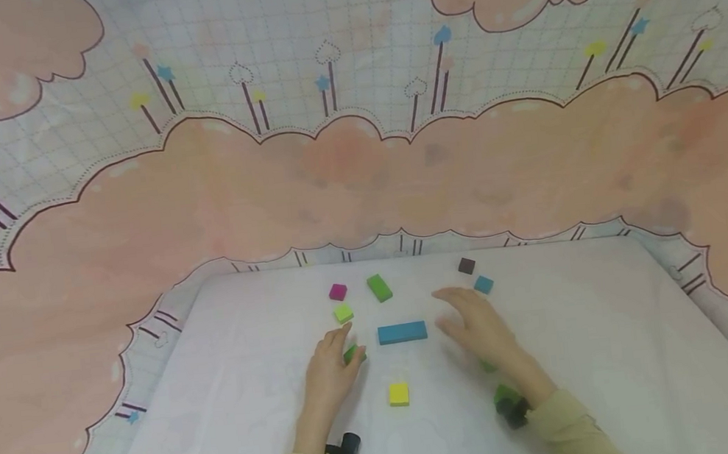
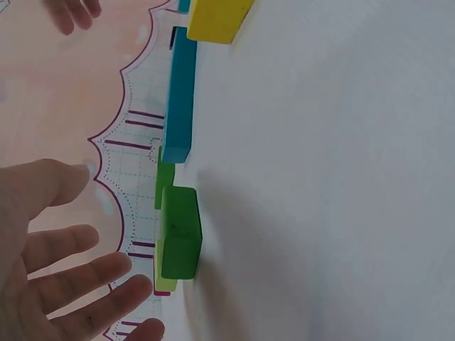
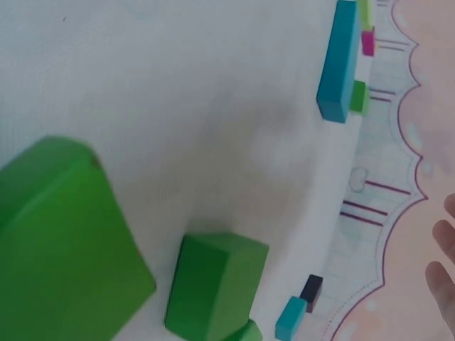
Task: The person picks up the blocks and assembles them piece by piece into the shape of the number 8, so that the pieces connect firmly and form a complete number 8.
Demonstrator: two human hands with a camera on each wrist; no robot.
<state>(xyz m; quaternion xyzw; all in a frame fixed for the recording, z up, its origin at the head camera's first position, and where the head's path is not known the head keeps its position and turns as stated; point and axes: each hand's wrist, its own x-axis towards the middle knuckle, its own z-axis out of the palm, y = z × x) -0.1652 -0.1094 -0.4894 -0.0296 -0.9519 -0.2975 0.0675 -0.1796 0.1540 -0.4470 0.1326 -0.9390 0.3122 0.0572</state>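
My left hand (image 1: 330,375) hovers over a green block (image 1: 353,355) left of centre, thumb and fingers spread apart; in the left wrist view that hand (image 2: 71,263) is beside the green block (image 2: 182,233) without gripping it. A long blue block (image 1: 402,333) lies between the hands. To its right, my right hand (image 1: 484,327) is raised with fingers extended and nothing held; only its fingertips (image 3: 444,273) show in the right wrist view. Green blocks (image 1: 505,394) lie under and beside the right forearm, partly hidden. A yellow block (image 1: 399,394) sits nearer the front.
Towards the back of the white table (image 1: 230,345) are a magenta block (image 1: 338,292), a lime block (image 1: 343,313), a green block (image 1: 380,288), a black block (image 1: 466,266) and a small blue block (image 1: 484,285). A patterned cloth hangs behind.
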